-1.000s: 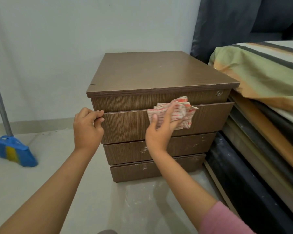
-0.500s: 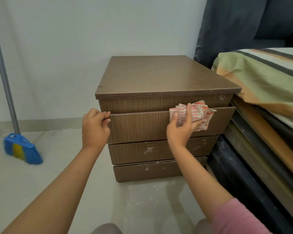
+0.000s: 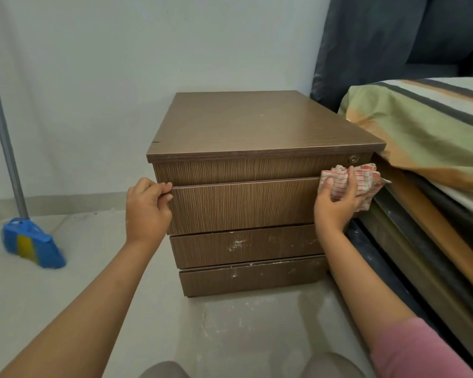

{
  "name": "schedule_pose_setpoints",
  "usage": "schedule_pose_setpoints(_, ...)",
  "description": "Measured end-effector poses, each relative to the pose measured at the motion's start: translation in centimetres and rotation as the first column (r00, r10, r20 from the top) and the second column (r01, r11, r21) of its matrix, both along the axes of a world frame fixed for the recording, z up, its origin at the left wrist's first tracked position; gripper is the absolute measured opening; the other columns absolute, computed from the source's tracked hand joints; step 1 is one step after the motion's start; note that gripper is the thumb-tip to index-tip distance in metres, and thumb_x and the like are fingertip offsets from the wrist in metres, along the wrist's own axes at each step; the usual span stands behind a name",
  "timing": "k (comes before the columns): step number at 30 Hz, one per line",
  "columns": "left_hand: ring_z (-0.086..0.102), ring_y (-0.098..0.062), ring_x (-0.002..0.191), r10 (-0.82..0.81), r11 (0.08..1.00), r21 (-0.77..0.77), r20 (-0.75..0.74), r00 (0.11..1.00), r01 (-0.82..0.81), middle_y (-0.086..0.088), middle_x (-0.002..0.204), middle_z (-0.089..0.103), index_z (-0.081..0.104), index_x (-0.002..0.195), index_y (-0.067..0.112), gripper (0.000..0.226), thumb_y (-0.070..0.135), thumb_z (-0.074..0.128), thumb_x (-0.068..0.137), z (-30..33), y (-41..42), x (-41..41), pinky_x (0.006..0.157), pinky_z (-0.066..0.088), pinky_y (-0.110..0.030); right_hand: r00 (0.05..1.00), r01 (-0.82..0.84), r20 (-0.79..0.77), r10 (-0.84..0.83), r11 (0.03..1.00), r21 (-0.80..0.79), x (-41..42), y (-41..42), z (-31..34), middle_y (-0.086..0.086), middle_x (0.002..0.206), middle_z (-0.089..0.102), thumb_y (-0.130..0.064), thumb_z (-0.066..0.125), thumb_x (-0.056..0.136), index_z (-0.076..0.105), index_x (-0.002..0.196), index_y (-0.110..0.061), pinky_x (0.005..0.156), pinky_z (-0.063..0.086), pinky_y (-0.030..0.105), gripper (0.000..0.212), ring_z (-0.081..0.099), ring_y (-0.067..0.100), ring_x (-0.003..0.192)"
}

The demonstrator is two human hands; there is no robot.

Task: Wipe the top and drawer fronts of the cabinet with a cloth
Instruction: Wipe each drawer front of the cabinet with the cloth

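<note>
A low brown wooden cabinet (image 3: 257, 126) stands on the floor against the wall, with several drawer fronts. The second drawer (image 3: 243, 205) juts out a little. My left hand (image 3: 146, 208) grips that drawer's top left corner. My right hand (image 3: 336, 203) presses a crumpled white cloth with red stripes (image 3: 363, 181) against the drawer's right end, just below the small round lock (image 3: 352, 159). The two lower drawer fronts (image 3: 243, 246) show white smudges.
A bed with a striped green and orange cover (image 3: 421, 137) and a dark frame (image 3: 410, 268) stands close against the cabinet's right side. A blue broom head (image 3: 30, 244) on a grey pole (image 3: 3, 126) rests on the floor at the left. My knees show at the bottom edge.
My right hand has slid the cloth rightward along the second drawer front, from its middle to its right end. My left hand has stayed on the drawer's left corner.
</note>
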State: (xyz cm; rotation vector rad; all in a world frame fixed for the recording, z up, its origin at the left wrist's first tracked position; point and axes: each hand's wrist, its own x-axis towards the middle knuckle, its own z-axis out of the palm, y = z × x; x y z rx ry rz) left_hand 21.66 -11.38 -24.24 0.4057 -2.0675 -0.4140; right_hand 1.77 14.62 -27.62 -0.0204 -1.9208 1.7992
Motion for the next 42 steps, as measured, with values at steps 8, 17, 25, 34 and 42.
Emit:
schedule_pose_setpoints(8, 0.051, -0.033, 0.077, -0.003, 1.000, -0.010, 0.002, 1.000, 0.003, -0.012, 0.079, 0.055, 0.070, 0.094, 0.000, 0.016, -0.006, 0.063, 0.081, -0.1, -0.1, -0.2, 0.063, 0.042, -0.035, 0.998, 0.050, 0.033, -0.048, 0.997, -0.053, -2.3, 2.6, -0.1, 0.015, 0.152, 0.017, -0.051, 0.051, 0.082, 0.029, 0.138, -0.051, 0.107, 0.040, 0.041, 0.060, 0.028, 0.029, 0.139)
schedule_pose_setpoints(17, 0.052, -0.036, 0.077, 0.002, 1.000, -0.008, -0.007, 1.000, -0.002, -0.013, 0.079, 0.055, 0.070, 0.093, -0.001, 0.016, -0.007, 0.063, 0.081, -0.2, -0.2, -0.2, 0.065, 0.041, -0.035, 0.997, 0.067, 0.046, -0.064, 0.994, -0.081, -2.2, 2.2, 0.0, 0.015, 0.152, 0.015, -0.047, 0.049, 0.087, 0.020, 0.141, -0.053, 0.105, 0.040, 0.033, 0.061, 0.031, 0.028, 0.136)
schedule_pose_setpoints(25, 0.051, -0.036, 0.078, -0.008, 1.000, -0.014, -0.014, 1.000, 0.007, -0.013, 0.080, 0.055, 0.070, 0.094, 0.000, 0.017, -0.007, 0.063, 0.080, -0.5, -0.5, -0.4, 0.066, 0.044, -0.038, 0.983, 0.096, 0.169, -0.069, 0.983, -0.154, -1.1, 0.9, -1.8, 0.009, 0.158, 0.006, -0.035, 0.044, 0.097, 0.008, 0.147, -0.043, 0.104, 0.037, 0.034, 0.063, 0.027, 0.027, 0.139)
schedule_pose_setpoints(34, 0.051, -0.035, 0.078, -0.013, 1.000, -0.024, -0.005, 1.000, 0.013, -0.012, 0.079, 0.054, 0.070, 0.093, 0.000, 0.016, -0.007, 0.063, 0.080, -0.3, -0.8, -0.6, 0.067, 0.049, -0.045, 0.952, 0.050, 0.304, 0.020, 0.974, -0.220, 0.4, 0.2, -3.3, 0.005, 0.158, 0.012, -0.035, 0.042, 0.098, 0.004, 0.146, -0.045, 0.095, 0.047, 0.047, 0.062, 0.035, 0.030, 0.135)
schedule_pose_setpoints(42, 0.050, -0.033, 0.076, 0.004, 0.998, -0.065, -0.007, 1.000, -0.005, -0.013, 0.079, 0.055, 0.070, 0.095, 0.000, 0.018, -0.007, 0.064, 0.080, -0.6, -1.6, -1.3, 0.064, 0.039, -0.034, 0.985, -0.003, 0.172, 0.032, 0.987, -0.162, 0.8, -2.0, -3.2, 0.006, 0.158, 0.009, -0.028, 0.046, 0.097, 0.004, 0.149, -0.036, 0.100, 0.033, 0.026, 0.067, 0.028, 0.024, 0.139)
